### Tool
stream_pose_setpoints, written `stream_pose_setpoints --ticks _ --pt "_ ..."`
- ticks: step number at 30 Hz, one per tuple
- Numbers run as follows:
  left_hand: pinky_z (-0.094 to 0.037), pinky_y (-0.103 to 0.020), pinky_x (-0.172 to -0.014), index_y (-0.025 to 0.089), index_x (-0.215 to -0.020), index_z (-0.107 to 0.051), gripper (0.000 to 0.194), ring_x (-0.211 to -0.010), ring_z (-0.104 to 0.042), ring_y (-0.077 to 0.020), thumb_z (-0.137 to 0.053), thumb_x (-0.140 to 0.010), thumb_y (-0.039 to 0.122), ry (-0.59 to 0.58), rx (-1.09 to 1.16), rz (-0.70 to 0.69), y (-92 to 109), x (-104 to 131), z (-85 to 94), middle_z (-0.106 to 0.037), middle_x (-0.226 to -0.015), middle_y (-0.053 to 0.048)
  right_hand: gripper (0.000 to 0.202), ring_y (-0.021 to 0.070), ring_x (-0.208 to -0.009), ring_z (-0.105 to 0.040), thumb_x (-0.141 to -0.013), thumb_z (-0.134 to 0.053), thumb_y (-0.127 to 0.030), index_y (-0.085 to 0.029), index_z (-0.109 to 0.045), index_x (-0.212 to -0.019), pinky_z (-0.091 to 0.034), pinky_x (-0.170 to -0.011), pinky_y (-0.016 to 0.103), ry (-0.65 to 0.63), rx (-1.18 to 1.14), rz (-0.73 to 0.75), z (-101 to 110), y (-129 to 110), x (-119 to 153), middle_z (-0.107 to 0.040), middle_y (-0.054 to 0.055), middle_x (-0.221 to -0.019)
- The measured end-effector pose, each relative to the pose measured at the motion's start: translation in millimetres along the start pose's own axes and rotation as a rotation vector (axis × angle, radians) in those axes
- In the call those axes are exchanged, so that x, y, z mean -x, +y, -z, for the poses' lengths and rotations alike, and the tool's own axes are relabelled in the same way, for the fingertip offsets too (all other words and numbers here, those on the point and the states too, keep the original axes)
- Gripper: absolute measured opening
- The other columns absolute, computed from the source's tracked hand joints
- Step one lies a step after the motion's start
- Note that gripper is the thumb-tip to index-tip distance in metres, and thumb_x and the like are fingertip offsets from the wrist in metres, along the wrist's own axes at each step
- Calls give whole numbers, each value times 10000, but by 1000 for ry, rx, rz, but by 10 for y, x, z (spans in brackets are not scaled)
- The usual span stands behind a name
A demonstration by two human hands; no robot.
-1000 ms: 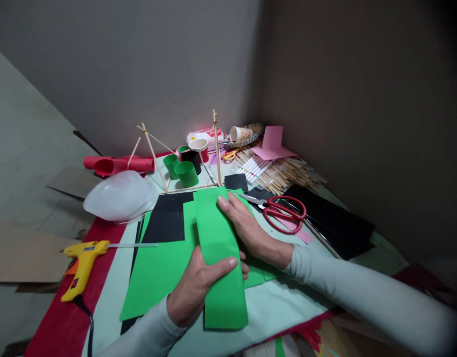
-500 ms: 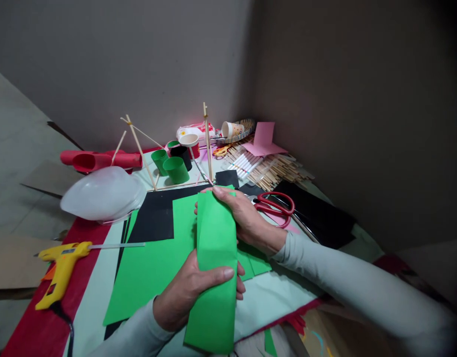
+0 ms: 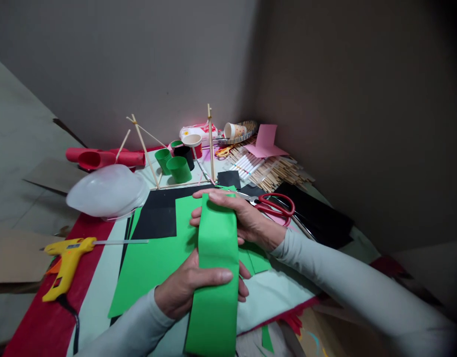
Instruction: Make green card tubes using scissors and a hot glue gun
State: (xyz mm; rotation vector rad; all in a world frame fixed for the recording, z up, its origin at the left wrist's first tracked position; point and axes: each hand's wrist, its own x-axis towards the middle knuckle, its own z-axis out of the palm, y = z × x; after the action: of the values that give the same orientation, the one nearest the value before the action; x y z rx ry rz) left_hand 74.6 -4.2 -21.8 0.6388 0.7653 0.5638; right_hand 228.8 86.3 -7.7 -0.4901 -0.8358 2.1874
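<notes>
A long strip of green paper is held between both hands above the table. My left hand grips its lower part, thumb across the front and fingertips showing past the right edge. Around the top end, my right hand is closed, thumb on the front and fingers behind, poking out at the left. Larger green sheets lie underneath, with a black sheet on top of them. Red-handled scissors rest just beyond my right wrist.
At the left are a yellow glue gun and a cloudy plastic bag. Behind stand a stick frame, green paper rings and a paper cup. Wooden sticks, a pink card and black sheets lie right.
My right hand's fingers have spread a little at the strip's top, and the strip's upper part now looks flatter. The whole view has shifted slightly.
</notes>
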Motion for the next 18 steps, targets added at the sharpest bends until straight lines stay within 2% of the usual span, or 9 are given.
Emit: stream_pose_setpoints --ticks 2,4,7,10,13,15,18 --pt "-605 -284 -711 102 -966 -803 318 -735 -752 -201 -879 -744 316 58 4 -40 -13 -19 -2 -797 -811 -134 230 217 -820 -796 -902 -738 -272 -153 -695 -1094 -646 -634 272 91 14 25 -2 25 -52 -799 84 -880" --pt "-619 -308 -743 103 -977 -805 323 -754 -761 -213 -894 -732 294 102 12 -79 -31 -44 -4 -806 -829 -136 181 206 -778 -795 -890 -737 -208 -144 -692 -1053 -664 -696 301 146 18 49 1 43 -109 -799 81 -860" --pt "-634 -351 -818 102 -1009 -808 359 -849 -781 -247 -914 -703 256 136 28 -122 -29 -70 -2 -824 -988 -166 187 208 -828 -802 -873 -751 -170 -145 -685 -1047 -669 -797 345 169 50 70 4 44 -198 -804 79 -897" --pt "-630 -362 -871 78 -1051 -800 357 -928 -787 -268 -866 -781 302 200 69 -177 32 -76 23 -812 -1098 -206 196 215 -900 -802 -872 -759 -186 -150 -681 -1048 -657 -866 370 179 115 92 -6 22 -314 -811 90 -948" --pt "-641 -396 -829 112 -1113 -763 392 -905 -797 -291 -825 -834 380 360 135 -288 126 -77 91 -828 -1027 -180 213 230 -894 -804 -873 -741 -214 -150 -679 -1067 -652 -870 393 162 222 96 -42 22 -477 -813 112 -971" --pt "-641 -400 -767 146 -1155 -734 466 -862 -801 -307 -852 -799 423 460 130 -385 182 -83 155 -836 -955 -142 221 240 -864 -803 -872 -720 -238 -152 -677 -1072 -654 -841 413 143 316 96 -77 41 -600 -811 121 -957" --pt "-624 -393 -719 139 -1149 -736 546 -800 -795 -319 -879 -744 476 517 114 -453 237 -93 248 -827 -836 -110 227 249 -855 -789 -865 -719 -309 -162 -688 -1035 -642 -824 432 119 502 135 -115 30 -777 -804 119 -936"
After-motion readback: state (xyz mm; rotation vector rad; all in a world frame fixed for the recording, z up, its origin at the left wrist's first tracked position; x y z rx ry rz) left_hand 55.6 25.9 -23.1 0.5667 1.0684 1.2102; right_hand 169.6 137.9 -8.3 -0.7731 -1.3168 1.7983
